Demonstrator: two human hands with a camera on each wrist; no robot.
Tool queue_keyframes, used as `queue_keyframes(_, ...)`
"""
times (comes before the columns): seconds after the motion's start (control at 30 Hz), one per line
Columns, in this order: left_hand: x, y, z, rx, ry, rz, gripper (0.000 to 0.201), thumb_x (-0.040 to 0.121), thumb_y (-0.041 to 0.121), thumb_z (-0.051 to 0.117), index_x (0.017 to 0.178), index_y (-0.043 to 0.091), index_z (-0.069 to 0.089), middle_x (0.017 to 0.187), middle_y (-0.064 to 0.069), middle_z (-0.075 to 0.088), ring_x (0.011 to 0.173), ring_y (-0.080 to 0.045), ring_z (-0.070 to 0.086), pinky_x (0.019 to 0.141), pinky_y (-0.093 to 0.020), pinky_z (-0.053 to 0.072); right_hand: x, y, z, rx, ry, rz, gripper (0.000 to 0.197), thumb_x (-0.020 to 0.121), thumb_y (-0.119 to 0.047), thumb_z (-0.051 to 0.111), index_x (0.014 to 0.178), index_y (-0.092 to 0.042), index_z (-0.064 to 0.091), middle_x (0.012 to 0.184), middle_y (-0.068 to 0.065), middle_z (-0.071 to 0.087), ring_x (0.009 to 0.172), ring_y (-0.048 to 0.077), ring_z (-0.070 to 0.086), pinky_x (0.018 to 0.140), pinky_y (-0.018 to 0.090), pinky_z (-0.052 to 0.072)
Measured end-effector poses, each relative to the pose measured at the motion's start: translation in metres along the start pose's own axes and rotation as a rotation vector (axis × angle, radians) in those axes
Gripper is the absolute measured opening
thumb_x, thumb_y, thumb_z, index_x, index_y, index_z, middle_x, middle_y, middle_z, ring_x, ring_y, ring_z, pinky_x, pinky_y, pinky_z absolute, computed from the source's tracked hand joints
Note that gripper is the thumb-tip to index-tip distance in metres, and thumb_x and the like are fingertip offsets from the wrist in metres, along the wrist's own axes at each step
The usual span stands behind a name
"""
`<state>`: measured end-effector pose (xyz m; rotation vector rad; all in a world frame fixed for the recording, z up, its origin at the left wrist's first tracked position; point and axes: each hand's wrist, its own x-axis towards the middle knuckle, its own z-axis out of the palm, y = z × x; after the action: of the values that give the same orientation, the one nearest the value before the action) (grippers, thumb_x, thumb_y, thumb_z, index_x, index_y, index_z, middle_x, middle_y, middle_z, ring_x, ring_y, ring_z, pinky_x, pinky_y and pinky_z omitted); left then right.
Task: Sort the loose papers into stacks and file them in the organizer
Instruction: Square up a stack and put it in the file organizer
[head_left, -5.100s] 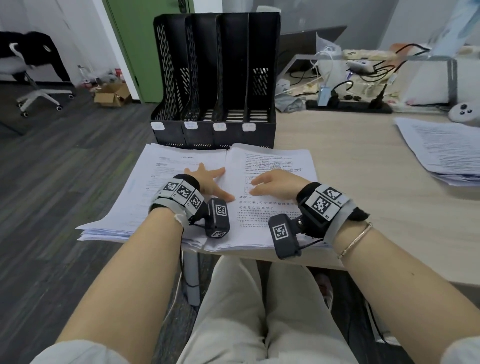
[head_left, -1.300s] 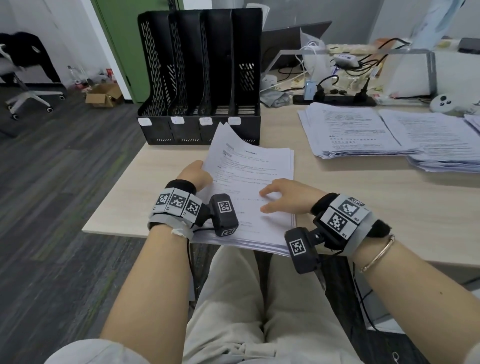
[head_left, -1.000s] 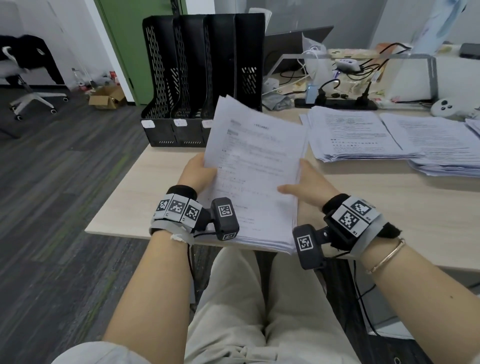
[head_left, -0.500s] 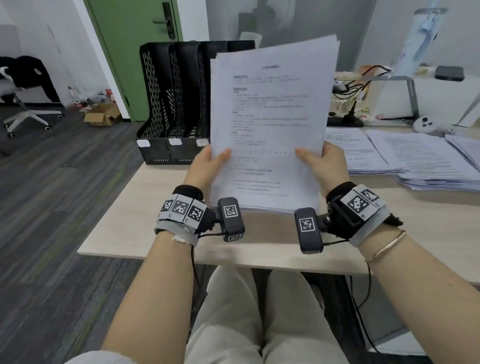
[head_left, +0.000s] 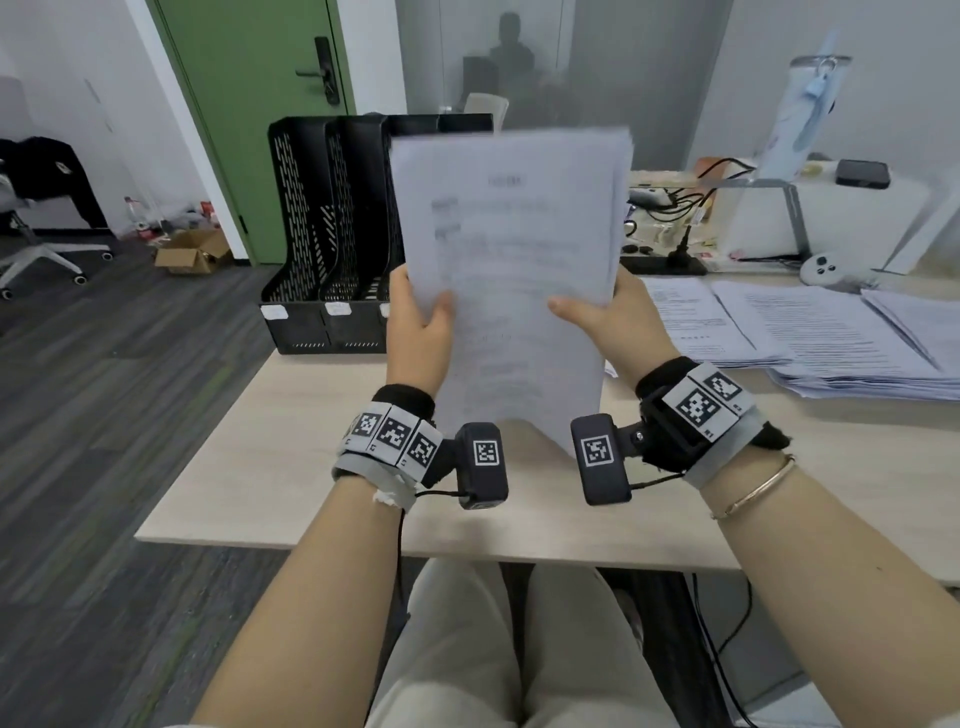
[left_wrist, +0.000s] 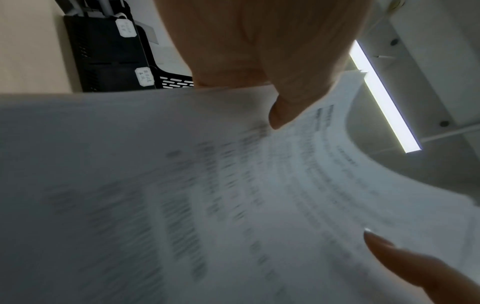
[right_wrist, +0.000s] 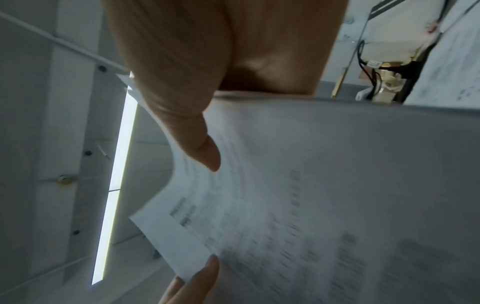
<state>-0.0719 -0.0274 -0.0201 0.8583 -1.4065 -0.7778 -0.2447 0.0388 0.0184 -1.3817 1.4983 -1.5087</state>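
A stack of printed white papers (head_left: 511, 270) stands upright above the wooden desk (head_left: 270, 467), blurred by motion. My left hand (head_left: 421, 327) grips its left edge with the thumb on the front page, and my right hand (head_left: 610, 317) grips the right edge the same way. The wrist views show each thumb pressed on the paper stack (left_wrist: 233, 195) (right_wrist: 324, 195). The black four-slot file organizer (head_left: 332, 234) stands behind the stack at the desk's back left, its right slots hidden by the pages. White labels mark its front (left_wrist: 144, 77).
More paper stacks (head_left: 810, 338) lie flat on the desk to the right. Cables, a power strip and a white controller (head_left: 826, 270) crowd the back right. The floor drops away left of the desk edge. A green door (head_left: 260, 104) is behind the organizer.
Both hands lifted the stack from flat on the desk to upright. In the last half second it dropped a little lower toward the desk and blurs with movement.
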Motion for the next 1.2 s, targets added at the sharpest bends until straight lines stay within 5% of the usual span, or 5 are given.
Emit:
queue_keyframes(0.23,0.008,0.014,0.008,-0.061,0.031,0.012,0.019,0.096,0.014,0.05,0.114,0.014,0.043,0.108,0.007,0.058,0.099,-0.005,0.059,0.085,-0.02,0.051,0.005,-0.009,-0.006,0.06,0.015,-0.064,0.021,0.089,-0.006,0.061,0.109,-0.011,0.06,0.104,0.003,0.066,0.09,0.013,0.065,0.081,0.027,0.055)
queue_keyframes(0.37,0.002,-0.003,0.014,0.053,-0.068,-0.137,0.025,0.096,0.011,0.048,0.12,0.008,0.042,0.108,0.006,0.056,0.102,-0.012,0.058,0.092,-0.031,0.049,0.0,0.015,-0.004,-0.176,-0.213,0.137,0.039,0.086,0.004,0.057,0.123,-0.008,0.055,0.119,0.009,0.062,0.106,0.02,0.059,0.093,0.034,0.048)
queue_keyframes(0.5,-0.005,-0.016,0.017,0.085,-0.033,-0.155,0.022,0.094,0.001,0.042,0.114,0.009,0.045,0.104,0.004,0.058,0.105,-0.018,0.058,0.09,-0.034,0.05,-0.008,0.026,-0.005,-0.271,-0.157,0.137,0.034,0.086,0.012,0.044,0.114,0.001,0.06,0.105,0.01,0.061,0.093,0.018,0.054,0.066,0.015,0.044)
queue_keyframes(0.73,-0.013,-0.03,0.014,0.138,-0.112,-0.255,0.047,0.083,-0.009,0.044,0.126,0.008,0.036,0.11,0.002,0.052,0.108,-0.015,0.051,0.085,-0.026,0.041,-0.01,0.044,-0.009,-0.527,-0.369,0.32,0.04,0.081,0.006,0.051,0.118,-0.006,0.056,0.113,0.014,0.063,0.102,0.031,0.061,0.083,0.047,0.056)
queue_keyframes(1.2,-0.018,-0.031,0.022,0.084,-0.07,-0.181,0.043,0.081,-0.012,0.042,0.118,0.011,0.038,0.104,0.001,0.057,0.102,-0.018,0.057,0.084,-0.029,0.052,-0.005,0.04,-0.015,-0.467,-0.167,0.123,0.028,0.079,0.006,0.054,0.105,0.003,0.062,0.099,0.015,0.064,0.094,0.028,0.06,0.078,0.033,0.048)
